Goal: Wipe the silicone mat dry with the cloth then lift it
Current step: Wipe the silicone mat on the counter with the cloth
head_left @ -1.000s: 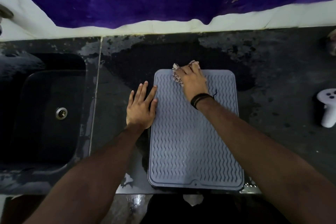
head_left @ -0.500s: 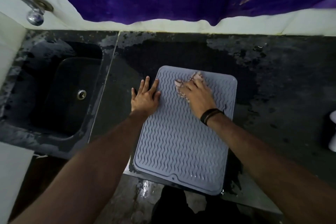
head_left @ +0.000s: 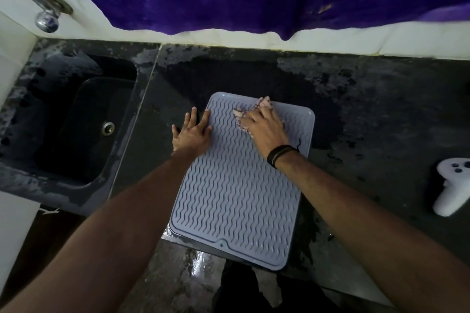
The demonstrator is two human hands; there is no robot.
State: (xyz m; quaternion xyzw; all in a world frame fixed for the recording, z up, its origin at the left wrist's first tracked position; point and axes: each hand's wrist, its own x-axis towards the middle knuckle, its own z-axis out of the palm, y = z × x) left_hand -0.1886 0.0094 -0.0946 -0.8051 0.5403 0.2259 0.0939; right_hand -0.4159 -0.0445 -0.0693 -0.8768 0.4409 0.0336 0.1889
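Pressing the cloth (head_left: pixel 245 115) under curled fingers at the mat's (head_left: pixel 236 193) far end, the right hand (head_left: pixel 265 129) is wiping while the left hand (head_left: pixel 193 133), fingers flat, is pinning its left edge on the bench (head_left: pixel 368 122).

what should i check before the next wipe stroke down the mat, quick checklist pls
1. Cloth under the right hand: ok, bunched beneath the palm and fingers.
2. Left hand steadying the mat: ok, flat on its left edge, partly on the counter.
3. Start position: ok, cloth sits near the far edge, the rest of the mat lies toward the person.
4. Stroke path free: ok, nothing lies on the ridges.
5. Mat fully supported: not ok, its near edge overhangs the counter front.
6. Mat already dry: cannot tell; the counter beside it looks wet.
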